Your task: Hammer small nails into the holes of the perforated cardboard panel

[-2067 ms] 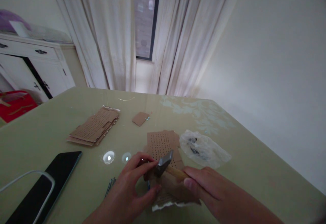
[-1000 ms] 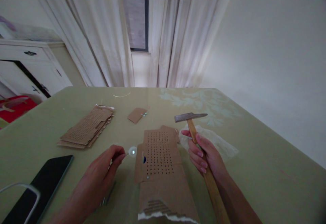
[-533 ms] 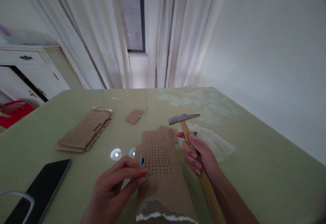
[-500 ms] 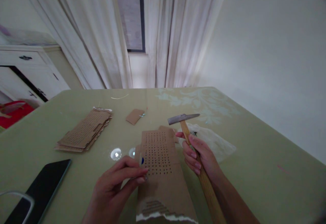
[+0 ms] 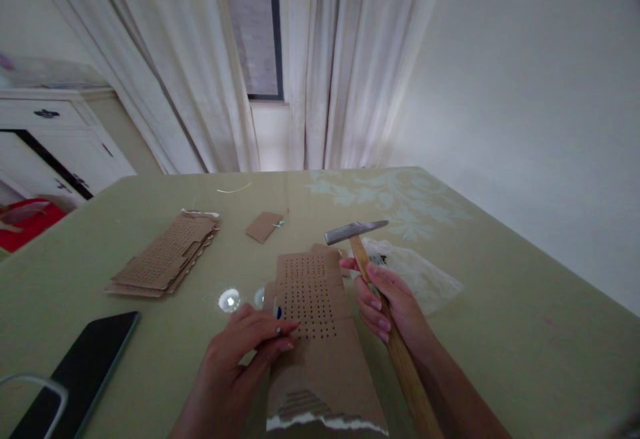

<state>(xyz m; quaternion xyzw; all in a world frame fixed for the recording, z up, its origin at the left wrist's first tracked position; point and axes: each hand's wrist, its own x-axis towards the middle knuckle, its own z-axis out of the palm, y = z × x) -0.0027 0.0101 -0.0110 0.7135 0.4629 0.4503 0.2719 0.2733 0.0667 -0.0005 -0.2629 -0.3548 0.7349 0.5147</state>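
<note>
My left hand (image 5: 245, 356) is closed in a pinch over the left side of a brown cardboard piece (image 5: 325, 372). Between its thumb and forefinger the small grey end of what looks like a metal nail (image 5: 279, 330) shows; the rest is hidden. Rows of small punched holes cover the upper part of the cardboard, and its near edge is torn. My right hand (image 5: 385, 299) is wrapped round the wooden handle of a hammer (image 5: 357, 230), whose metal head is raised above the cardboard's far right corner.
A stack of perforated cardboard pieces (image 5: 167, 252) lies at the left, behind a dark tablet (image 5: 80, 372) with a pale cable (image 5: 55, 386) over it. A small cardboard square (image 5: 264, 227) lies farther back. A clear plastic bag (image 5: 425, 279) rests beyond my right hand.
My left hand has shifted slightly right over the bottom rows of holes, and the grey nail end now shows. The hammer has moved slightly left, still held in my right hand.
</note>
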